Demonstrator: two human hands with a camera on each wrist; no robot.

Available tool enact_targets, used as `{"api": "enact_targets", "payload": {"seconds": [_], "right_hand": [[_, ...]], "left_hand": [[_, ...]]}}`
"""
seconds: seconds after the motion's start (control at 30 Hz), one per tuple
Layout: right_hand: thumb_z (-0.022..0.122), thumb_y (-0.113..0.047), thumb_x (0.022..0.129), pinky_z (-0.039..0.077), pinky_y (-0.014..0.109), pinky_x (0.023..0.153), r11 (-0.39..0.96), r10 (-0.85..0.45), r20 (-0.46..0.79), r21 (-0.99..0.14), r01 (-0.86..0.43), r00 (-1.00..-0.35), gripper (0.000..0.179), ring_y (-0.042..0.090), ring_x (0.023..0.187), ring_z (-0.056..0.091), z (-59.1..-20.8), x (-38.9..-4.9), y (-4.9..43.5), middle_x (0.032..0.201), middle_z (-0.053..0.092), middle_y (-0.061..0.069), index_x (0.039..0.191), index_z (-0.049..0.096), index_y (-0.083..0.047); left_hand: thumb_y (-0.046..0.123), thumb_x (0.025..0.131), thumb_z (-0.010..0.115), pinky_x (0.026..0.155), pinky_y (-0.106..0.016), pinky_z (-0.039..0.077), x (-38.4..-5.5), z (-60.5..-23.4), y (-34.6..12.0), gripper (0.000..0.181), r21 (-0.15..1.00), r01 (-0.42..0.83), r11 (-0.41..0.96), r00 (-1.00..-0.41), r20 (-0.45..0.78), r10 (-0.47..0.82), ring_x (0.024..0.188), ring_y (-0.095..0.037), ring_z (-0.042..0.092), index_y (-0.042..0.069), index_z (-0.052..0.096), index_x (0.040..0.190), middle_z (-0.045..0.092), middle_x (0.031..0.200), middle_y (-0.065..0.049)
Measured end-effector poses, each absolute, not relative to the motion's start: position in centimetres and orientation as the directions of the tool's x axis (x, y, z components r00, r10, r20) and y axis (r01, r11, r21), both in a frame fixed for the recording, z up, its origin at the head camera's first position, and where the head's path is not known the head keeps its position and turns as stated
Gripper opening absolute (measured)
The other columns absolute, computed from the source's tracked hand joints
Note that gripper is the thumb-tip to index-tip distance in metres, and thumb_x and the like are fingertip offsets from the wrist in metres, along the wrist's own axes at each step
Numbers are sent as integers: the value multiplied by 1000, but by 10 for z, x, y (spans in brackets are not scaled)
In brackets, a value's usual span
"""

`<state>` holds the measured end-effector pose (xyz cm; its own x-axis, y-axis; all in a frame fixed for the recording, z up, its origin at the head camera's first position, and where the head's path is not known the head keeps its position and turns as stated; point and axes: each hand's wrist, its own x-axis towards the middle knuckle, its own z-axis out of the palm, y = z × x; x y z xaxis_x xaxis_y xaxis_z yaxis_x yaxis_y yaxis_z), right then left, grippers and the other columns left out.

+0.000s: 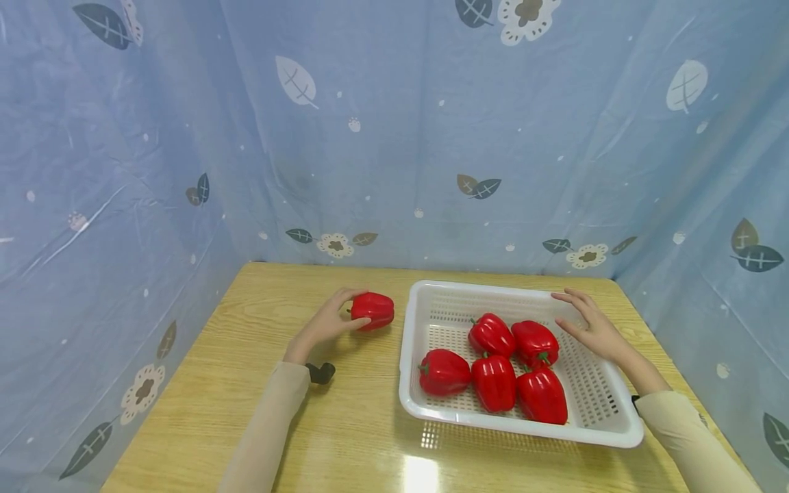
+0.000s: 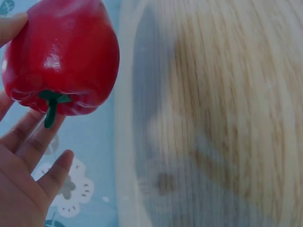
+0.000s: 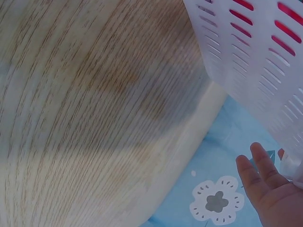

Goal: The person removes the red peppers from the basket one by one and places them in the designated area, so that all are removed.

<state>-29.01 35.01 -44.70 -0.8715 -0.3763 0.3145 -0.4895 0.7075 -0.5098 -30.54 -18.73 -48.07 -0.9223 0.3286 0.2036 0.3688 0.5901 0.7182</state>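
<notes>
In the head view, my left hand (image 1: 323, 329) grips a red bell pepper (image 1: 372, 311) left of the white basket, thumb on the near side and fingers on the far side. The left wrist view shows that bell pepper (image 2: 64, 56) close up with its green stem; a fingertip (image 2: 14, 27) touches its side. My right hand (image 1: 594, 329) is at the right rim of the white perforated basket (image 1: 468, 418), fingers extended; whether it presses on the rim is unclear. Several red bell peppers (image 1: 493, 380) lie inside the basket.
The basket stands on a light wood table (image 1: 216, 404). A blue patterned curtain (image 1: 382, 157) hangs behind the table and along both sides. A dark wrist-worn device (image 1: 322, 373) shows beside the left cuff.
</notes>
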Motion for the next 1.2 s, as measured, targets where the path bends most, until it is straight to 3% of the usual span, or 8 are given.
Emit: {"api": "enact_targets", "payload": {"seconds": [0.1, 0.73, 1.0, 1.2], "right_hand": [[62, -17, 88, 27, 75, 83, 707, -377, 314, -510, -490, -871, 53, 53, 124, 28, -447, -290, 351, 142, 26, 29, 137, 42, -9], [63, -14, 87, 27, 76, 84, 715, -371, 304, -510, -478, -878, 55, 51, 124, 28, -446, -290, 350, 142, 26, 29, 137, 42, -9], [62, -15, 88, 26, 75, 84, 710, -371, 313, -511, -484, -874, 54, 51, 125, 27, -446, -292, 350, 141, 27, 29, 137, 42, -9], [62, -15, 88, 26, 75, 84, 715, -365, 313, -509, -479, -877, 53, 51, 124, 28, -447, -291, 350, 141, 27, 29, 137, 43, -8]], "left_hand": [[55, 76, 68, 101, -55, 34, -308, -484, -187, 74, 723, 361, 589, -923, 186, 338, 123, -22, 43, 20, 44, 137, 47, 130, 4], [51, 78, 67, 104, -50, 34, -310, -490, -186, 73, 751, 328, 573, -927, 139, 348, 126, -22, 41, 17, 43, 138, 43, 139, 1], [51, 80, 66, 97, -41, 43, -313, -485, -183, 70, 727, 359, 585, -916, 156, 369, 124, -21, 42, 15, 45, 136, 44, 136, 1], [48, 81, 66, 96, -42, 45, -312, -472, -177, 66, 704, 386, 596, -904, 162, 395, 129, -22, 38, 17, 45, 136, 42, 139, 1]]}}
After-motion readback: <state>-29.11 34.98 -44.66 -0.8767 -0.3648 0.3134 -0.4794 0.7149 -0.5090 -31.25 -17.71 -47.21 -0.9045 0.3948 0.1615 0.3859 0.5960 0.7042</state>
